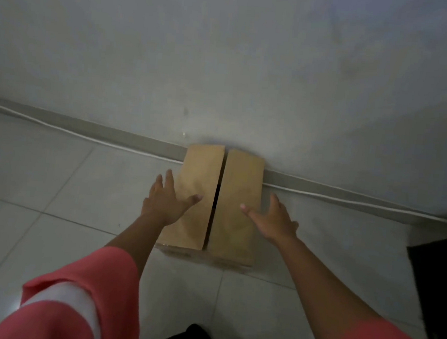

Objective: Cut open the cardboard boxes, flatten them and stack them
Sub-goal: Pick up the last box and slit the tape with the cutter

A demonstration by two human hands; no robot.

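One box [236, 223] is set on the floor [57, 184] | flaps [198, 173] parted, not flattened or stacked | left hand [165, 203], right hand [275, 220]: fingers spread

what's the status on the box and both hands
Left hand, right hand open, flanking cardboard box, thumbs on top. Box against wall, seam parted, not flattened. Nothing in the way.

The head view looks steeply down at the floor [57, 184] by the wall [225, 50].

Matt brown cardboard box [230, 204] on smooth, faintly glossy floor tiles [57, 184].
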